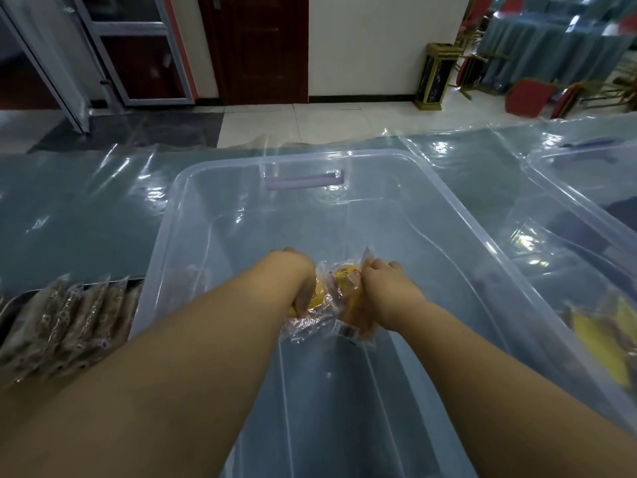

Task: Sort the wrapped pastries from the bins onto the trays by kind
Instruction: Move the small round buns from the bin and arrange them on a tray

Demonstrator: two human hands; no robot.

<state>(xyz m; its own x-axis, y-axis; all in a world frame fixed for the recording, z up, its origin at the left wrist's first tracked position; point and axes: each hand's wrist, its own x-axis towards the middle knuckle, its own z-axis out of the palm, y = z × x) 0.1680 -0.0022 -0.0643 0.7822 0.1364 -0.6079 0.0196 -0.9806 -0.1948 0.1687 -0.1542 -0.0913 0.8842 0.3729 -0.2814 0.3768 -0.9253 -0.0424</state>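
A clear plastic bin (193, 188) with a purple handle stands in front of me. Both my hands reach down inside it. My left hand (294, 277) grips a yellow wrapped pastry (320, 298) from above. My right hand (386, 284) grips another orange-yellow wrapped pastry (355, 315) with a barcode label, right beside the first. The crinkled clear wrappers touch each other between my hands. A metal tray (20, 298) at the left holds several brown wrapped pastries (69, 315) laid in a row.
A second clear bin (582, 208) stands at the right, with yellow wrapped pastries (599, 336) near its lower corner. The blue table is covered by a clear plastic sheet (86, 201). Beyond it are tiled floor, a door, red chairs and a gold waste bin (434, 75).
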